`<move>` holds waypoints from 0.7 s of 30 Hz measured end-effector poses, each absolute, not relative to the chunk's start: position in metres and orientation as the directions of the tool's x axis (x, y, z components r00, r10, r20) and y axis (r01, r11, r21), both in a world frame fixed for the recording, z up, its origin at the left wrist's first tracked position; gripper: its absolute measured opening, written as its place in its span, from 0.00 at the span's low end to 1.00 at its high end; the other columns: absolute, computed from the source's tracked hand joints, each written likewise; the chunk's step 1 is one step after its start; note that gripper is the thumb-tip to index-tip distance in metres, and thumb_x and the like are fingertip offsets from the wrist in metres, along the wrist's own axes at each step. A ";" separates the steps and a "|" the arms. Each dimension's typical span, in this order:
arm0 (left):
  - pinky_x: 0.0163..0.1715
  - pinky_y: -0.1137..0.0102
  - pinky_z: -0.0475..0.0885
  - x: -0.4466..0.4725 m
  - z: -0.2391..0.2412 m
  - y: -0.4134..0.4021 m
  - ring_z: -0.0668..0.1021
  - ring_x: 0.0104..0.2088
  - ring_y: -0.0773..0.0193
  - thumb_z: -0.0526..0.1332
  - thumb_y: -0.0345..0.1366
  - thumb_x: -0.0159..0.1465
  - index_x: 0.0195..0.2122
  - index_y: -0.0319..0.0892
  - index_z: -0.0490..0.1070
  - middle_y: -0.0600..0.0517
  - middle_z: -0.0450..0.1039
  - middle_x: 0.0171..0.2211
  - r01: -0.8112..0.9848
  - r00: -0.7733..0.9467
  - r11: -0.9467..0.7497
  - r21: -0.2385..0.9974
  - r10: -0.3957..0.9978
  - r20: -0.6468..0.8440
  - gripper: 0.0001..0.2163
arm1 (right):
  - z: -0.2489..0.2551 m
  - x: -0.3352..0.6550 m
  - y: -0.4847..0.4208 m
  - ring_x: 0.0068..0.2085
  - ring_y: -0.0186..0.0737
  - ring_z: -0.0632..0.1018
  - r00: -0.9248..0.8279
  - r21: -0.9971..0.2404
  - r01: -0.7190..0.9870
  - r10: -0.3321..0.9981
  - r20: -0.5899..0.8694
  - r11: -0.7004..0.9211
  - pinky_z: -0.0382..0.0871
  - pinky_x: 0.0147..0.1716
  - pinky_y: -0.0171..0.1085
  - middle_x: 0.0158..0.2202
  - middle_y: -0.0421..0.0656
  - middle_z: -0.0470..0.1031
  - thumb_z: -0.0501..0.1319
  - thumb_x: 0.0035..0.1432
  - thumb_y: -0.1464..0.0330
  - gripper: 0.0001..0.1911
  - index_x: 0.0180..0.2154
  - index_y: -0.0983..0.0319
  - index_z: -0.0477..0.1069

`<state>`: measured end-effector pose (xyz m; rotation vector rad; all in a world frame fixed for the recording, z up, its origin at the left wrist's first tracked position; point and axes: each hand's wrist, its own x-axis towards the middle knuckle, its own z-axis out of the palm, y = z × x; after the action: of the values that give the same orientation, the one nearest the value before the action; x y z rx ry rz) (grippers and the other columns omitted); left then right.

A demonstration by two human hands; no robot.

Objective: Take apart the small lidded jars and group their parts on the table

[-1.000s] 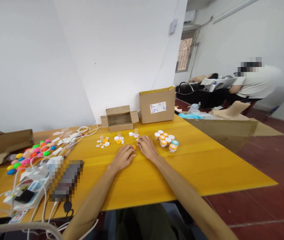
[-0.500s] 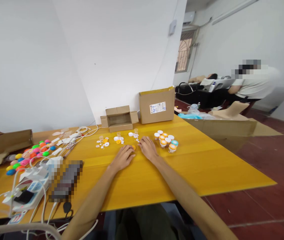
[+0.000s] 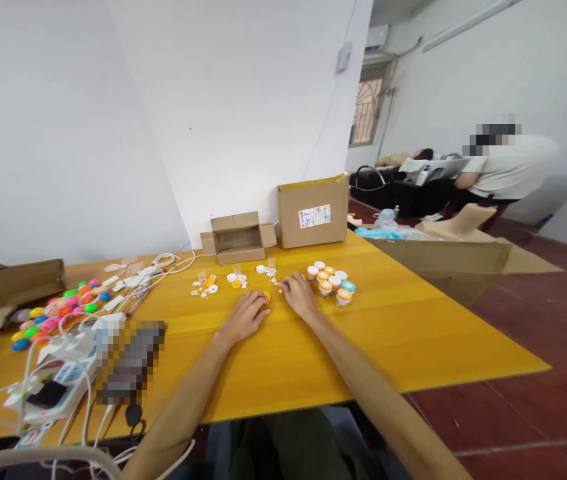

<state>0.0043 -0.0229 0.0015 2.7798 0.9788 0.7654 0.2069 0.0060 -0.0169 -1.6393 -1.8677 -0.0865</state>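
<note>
My left hand rests on the yellow wooden table with its fingers closed together. At its fingertips is an orange ring-shaped cap part. To the right, my right hand is bent low over the table, fingers curled, with a small white piece at the fingertips. Just beyond the hands lies a small pile of white parts beside a clear cup. Similar groups lie further left, with a white disc and another orange ring. Several capped clear jars cluster right of my right hand.
An open cardboard box and a larger closed carton stand at the back. Colourful plastic balls, a power strip with cables and a phone occupy the left. A person sits across the room.
My right hand has shifted slightly to the right, and a small white piece now shows at its fingertips. My left hand stays at the orange ring.
</note>
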 end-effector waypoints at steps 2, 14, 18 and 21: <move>0.51 0.61 0.69 0.004 0.001 -0.023 0.73 0.50 0.57 0.54 0.36 0.69 0.44 0.47 0.71 0.48 0.72 0.48 0.559 0.667 -0.790 0.253 0.609 0.429 0.07 | -0.015 0.207 0.002 0.41 0.46 0.74 -0.016 -0.348 0.910 0.858 0.514 0.225 0.68 0.41 0.42 0.38 0.47 0.76 0.53 0.65 0.69 0.12 0.35 0.58 0.75; 0.52 0.60 0.70 0.004 0.001 -0.023 0.73 0.51 0.57 0.53 0.37 0.70 0.44 0.47 0.70 0.48 0.72 0.48 0.557 0.672 -0.793 0.246 0.605 0.428 0.08 | 0.002 0.213 -0.025 0.44 0.43 0.74 -0.307 -0.144 0.903 0.843 0.441 0.404 0.68 0.44 0.39 0.39 0.47 0.76 0.53 0.66 0.71 0.14 0.37 0.58 0.78; 0.53 0.60 0.69 0.004 0.002 -0.023 0.73 0.52 0.57 0.53 0.37 0.69 0.44 0.46 0.70 0.48 0.72 0.48 0.556 0.674 -0.792 0.251 0.606 0.423 0.08 | 0.002 0.209 -0.026 0.48 0.44 0.72 -0.348 -0.104 0.897 0.830 0.435 0.430 0.67 0.45 0.40 0.46 0.48 0.75 0.53 0.66 0.70 0.13 0.45 0.57 0.76; 0.53 0.60 0.69 0.005 0.004 -0.024 0.73 0.52 0.57 0.52 0.37 0.70 0.44 0.47 0.71 0.48 0.72 0.48 0.561 0.672 -0.787 0.256 0.613 0.415 0.09 | -0.001 0.208 -0.025 0.50 0.45 0.71 -0.361 -0.092 0.893 0.822 0.441 0.441 0.67 0.46 0.42 0.51 0.48 0.73 0.52 0.67 0.69 0.15 0.50 0.56 0.74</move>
<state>0.0046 -0.0240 0.0039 2.7735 0.9770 0.7475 0.2084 -0.0250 -0.0007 -1.4474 -2.2741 -0.2263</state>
